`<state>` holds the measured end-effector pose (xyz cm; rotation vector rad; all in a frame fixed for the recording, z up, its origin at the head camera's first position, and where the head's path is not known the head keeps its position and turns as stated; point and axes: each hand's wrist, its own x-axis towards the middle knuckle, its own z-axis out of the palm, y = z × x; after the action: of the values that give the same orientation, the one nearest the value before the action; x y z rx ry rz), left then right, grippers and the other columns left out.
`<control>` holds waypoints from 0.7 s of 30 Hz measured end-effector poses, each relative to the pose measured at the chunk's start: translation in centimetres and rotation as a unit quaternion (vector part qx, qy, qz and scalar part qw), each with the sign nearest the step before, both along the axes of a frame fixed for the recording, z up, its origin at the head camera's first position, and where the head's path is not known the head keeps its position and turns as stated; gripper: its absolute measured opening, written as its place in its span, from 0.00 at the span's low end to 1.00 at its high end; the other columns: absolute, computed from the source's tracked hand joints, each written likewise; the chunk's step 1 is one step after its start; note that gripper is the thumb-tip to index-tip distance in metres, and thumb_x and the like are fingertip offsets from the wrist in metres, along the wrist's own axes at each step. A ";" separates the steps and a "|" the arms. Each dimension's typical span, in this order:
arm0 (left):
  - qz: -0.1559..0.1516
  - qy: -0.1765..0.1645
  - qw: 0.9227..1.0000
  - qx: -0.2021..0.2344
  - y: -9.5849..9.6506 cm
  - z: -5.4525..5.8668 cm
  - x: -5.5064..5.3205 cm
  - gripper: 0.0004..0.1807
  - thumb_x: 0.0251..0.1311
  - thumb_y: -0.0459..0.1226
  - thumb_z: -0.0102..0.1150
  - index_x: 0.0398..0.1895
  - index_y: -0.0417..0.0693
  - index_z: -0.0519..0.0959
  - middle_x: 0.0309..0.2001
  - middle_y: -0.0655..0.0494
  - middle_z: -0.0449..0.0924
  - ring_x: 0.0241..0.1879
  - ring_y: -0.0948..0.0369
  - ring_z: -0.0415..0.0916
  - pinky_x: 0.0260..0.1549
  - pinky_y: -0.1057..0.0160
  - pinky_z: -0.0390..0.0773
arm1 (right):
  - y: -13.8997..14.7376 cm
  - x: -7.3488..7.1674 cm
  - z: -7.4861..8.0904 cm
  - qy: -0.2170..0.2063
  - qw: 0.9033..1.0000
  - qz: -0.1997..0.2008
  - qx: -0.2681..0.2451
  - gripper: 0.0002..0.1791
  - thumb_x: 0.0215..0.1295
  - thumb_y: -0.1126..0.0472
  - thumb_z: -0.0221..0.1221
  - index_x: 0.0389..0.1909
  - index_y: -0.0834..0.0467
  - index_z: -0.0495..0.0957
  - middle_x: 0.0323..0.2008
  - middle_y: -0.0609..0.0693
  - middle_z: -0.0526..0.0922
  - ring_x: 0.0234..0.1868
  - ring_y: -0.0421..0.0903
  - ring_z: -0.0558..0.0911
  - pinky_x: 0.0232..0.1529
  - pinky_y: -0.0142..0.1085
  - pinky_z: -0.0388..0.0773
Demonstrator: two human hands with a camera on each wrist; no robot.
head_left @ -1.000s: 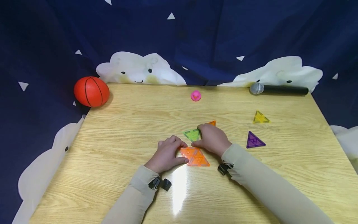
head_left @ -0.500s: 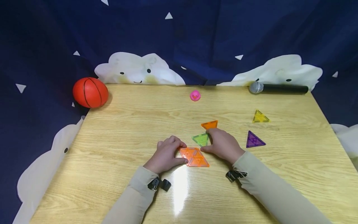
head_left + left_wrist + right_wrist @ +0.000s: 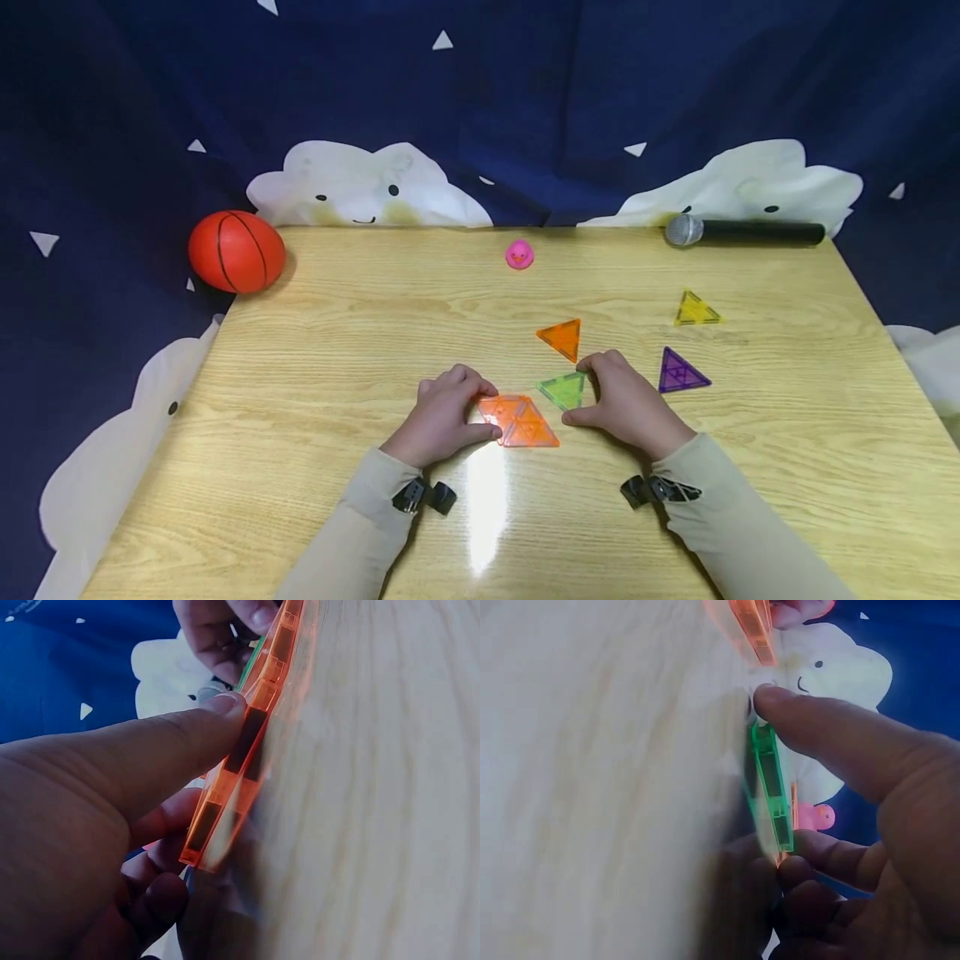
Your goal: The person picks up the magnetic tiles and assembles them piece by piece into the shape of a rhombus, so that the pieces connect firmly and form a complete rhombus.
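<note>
Two orange triangular magnetic tiles, joined edge to edge, lie flat on the wooden table. My left hand pinches their left end between thumb and index finger; in the left wrist view the thumb presses the tile's edge. Just up and to the right lies a light green triangular tile. My right hand holds that green tile by its right side, thumb at the lower corner and fingers at the upper one. A narrow strip of table separates green from orange.
A loose orange triangle sits behind the green one. Yellow and purple triangles lie to the right. Along the back are a red ball, a pink toy duck and a microphone, before a blue curtain.
My right hand has slid the green tile right and slightly toward me, uncovering the loose orange triangle. The left hand stays at the joined orange tiles.
</note>
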<state>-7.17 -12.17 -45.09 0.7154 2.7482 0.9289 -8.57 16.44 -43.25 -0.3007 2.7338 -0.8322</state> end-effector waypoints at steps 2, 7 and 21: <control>0.001 0.000 1.000 0.000 0.0 0.0 0.0 0.25 0.53 0.51 0.74 0.51 0.53 0.80 0.49 0.60 0.73 0.52 0.58 0.70 0.43 0.56 0.57 | 0.2 0.2 0.0 -0.003 1.000 -0.002 -0.001 0.45 0.47 0.44 0.77 0.60 0.66 0.72 0.46 0.57 0.72 0.40 0.51 0.73 0.47 0.48 0.73; 0.005 0.000 1.000 0.004 0.0 0.2 0.1 0.26 0.52 0.50 0.75 0.52 0.53 0.79 0.48 0.59 0.74 0.50 0.58 0.70 0.44 0.56 0.57 | 0.3 0.6 0.0 -0.002 1.000 -0.006 -0.006 0.44 0.47 0.45 0.78 0.60 0.66 0.72 0.48 0.58 0.72 0.40 0.52 0.73 0.48 0.50 0.74; 0.040 -0.039 0.998 0.034 0.3 1.2 0.4 0.25 0.52 0.42 0.77 0.53 0.51 0.78 0.42 0.58 0.73 0.36 0.61 0.68 0.41 0.60 0.70 | 0.4 1.1 -0.3 0.018 1.000 -0.013 -0.008 0.43 0.47 0.47 0.78 0.60 0.63 0.73 0.48 0.56 0.72 0.38 0.50 0.73 0.44 0.47 0.73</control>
<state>-6.76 -11.83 -43.88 0.5689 2.7065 1.0473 -7.46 16.80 -43.55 -0.2853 2.7709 -0.8638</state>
